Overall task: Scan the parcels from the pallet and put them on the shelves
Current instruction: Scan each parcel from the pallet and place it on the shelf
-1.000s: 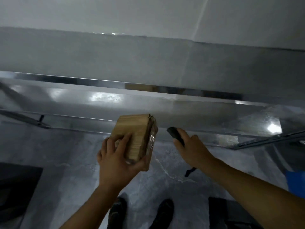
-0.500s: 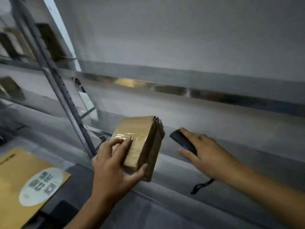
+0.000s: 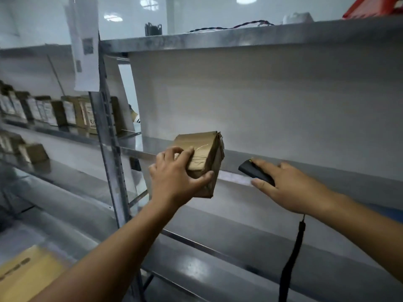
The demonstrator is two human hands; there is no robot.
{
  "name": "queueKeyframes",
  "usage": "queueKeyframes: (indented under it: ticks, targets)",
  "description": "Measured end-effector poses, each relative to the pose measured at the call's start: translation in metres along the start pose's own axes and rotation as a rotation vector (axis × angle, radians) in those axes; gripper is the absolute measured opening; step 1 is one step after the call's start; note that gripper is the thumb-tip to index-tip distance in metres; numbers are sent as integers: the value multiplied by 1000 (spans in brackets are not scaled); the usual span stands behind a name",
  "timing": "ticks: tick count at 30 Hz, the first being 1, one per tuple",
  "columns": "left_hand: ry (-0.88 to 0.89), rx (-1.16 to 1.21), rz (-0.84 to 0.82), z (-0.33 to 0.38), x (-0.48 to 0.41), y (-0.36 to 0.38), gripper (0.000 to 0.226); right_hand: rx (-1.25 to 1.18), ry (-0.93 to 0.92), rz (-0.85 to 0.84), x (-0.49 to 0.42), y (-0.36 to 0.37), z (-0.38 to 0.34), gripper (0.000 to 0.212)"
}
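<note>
A small brown cardboard parcel, wrapped in clear tape, is gripped by my left hand, fingers over its top and thumb under its near edge. I hold it up in front of the middle shelf of a grey metal rack. My right hand holds a small black scanner just right of the parcel, close to the shelf's front edge. The scanner's black wrist strap hangs down below my right wrist.
An upright steel post with a paper sheet divides the racks. Left bay shelves carry several labelled brown parcels. A top shelf holds wires and a red item. A lower shelf runs below. A large yellowish box lies bottom left.
The view has lifted from the floor to the rack. Both hands rose with it, bringing the parcel and the scanner up level with the middle shelf.
</note>
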State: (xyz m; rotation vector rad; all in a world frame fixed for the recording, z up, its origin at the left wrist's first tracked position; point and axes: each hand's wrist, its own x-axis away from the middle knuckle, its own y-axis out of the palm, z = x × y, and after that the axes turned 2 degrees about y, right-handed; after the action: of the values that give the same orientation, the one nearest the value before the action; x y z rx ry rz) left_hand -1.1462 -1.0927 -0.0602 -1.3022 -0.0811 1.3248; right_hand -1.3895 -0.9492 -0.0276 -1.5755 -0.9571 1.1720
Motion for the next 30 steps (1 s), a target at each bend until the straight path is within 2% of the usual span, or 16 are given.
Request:
queueKeyframes:
  ticks: [7, 10, 13, 15, 18, 19, 21, 24, 26, 30]
  targets:
    - [32, -72, -94, 16, -72, 70, 90, 33, 35, -27, -66, 22, 39, 66]
    - [85, -163, -114, 22, -90, 81, 89, 62, 17, -61, -87, 23, 48, 63]
    - [66, -153, -126, 16, -108, 76, 88, 85, 0, -63, -100, 20, 52, 70]
    - [-45, 45, -79, 6, -122, 70, 77, 84, -19, -58, -107, 18, 52, 69]
    - [-321, 585, -1, -21, -139, 66, 50, 54, -34, -41, -117, 16, 47, 65]
    - [-380, 683, 10, -30, -142, 68, 43, 46, -35, -40, -120, 15, 44, 65]
    - [-321, 699, 59, -44, -144, 68, 33, 46, -29, -45, -126, 14, 35, 66]
    - [-18, 576, 152, -54, -150, 64, 28, 78, -16, -49, -136, 11, 20, 71]
    - [106, 454, 61, -54, -153, 60, 43, 78, -1, -65, -140, 9, 12, 73]
    - [96, 131, -108, -53, -155, 53, 93, 89, 5, -78, -145, 8, 1, 69]
